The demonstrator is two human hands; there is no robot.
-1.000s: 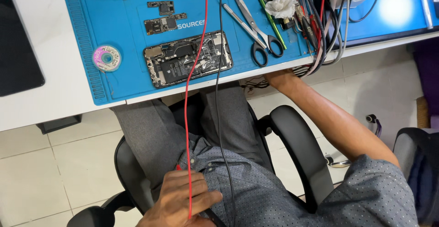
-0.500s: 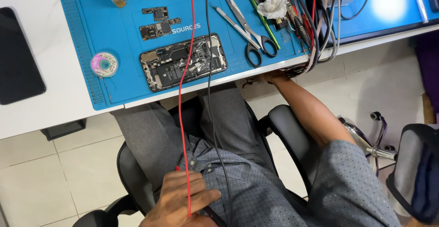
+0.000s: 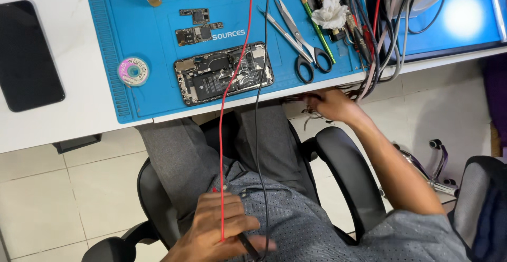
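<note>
Dark phone screen (image 3: pixel 29 56), black rounded rectangle, blank, lies flat on the white tabletop (image 3: pixel 79 119) at upper left of frame, left of the blue mat (image 3: pixel 153 45). Small round spool (image 3: pixel 133 71) with a pink-and-white label sits on the mat's left part, centre-left of frame. White printed lettering on the mat near top centre, just above the opened phone (image 3: pixel 224 73).

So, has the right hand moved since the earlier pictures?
Yes. The right hand was tucked under the desk edge below the scissors; now it shows clear of that edge, drawn back toward the person.
</note>
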